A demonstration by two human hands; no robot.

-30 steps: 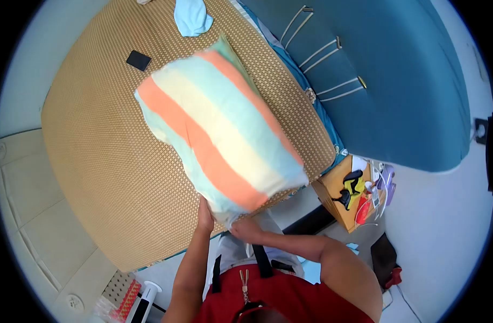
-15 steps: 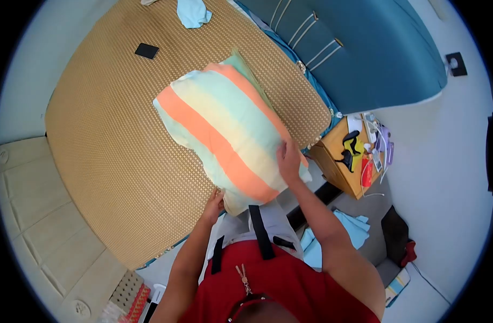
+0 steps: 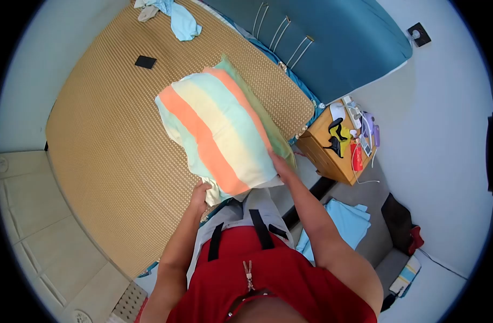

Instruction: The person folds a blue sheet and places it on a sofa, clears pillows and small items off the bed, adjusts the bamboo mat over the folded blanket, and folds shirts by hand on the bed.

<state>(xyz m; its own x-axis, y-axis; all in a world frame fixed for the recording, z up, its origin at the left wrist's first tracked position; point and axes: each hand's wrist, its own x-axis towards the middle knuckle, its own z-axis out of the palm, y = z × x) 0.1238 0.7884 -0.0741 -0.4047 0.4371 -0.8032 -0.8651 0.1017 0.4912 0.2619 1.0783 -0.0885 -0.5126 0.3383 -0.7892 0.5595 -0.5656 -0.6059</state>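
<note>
A striped cloth in orange, cream and pale blue lies bulging over a green pillow, whose right side shows beyond the stripes. Both rest on the woven bed mat. My left hand is closed on the cloth's near left corner, which is bunched up. At the near right edge of the cloth is my right hand, its fingers partly hidden against the fabric; whether it grips there is unclear.
A black flat object and a light blue garment lie farther back on the mat. The blue padded headboard stands at the right. Beside it, a wooden nightstand holds cables and small items. Folded blue cloth lies below.
The striped cloth has shifted left over the pillow, baring more green at the right. My right hand has moved from the near corner to the right edge. The camera view has turned.
</note>
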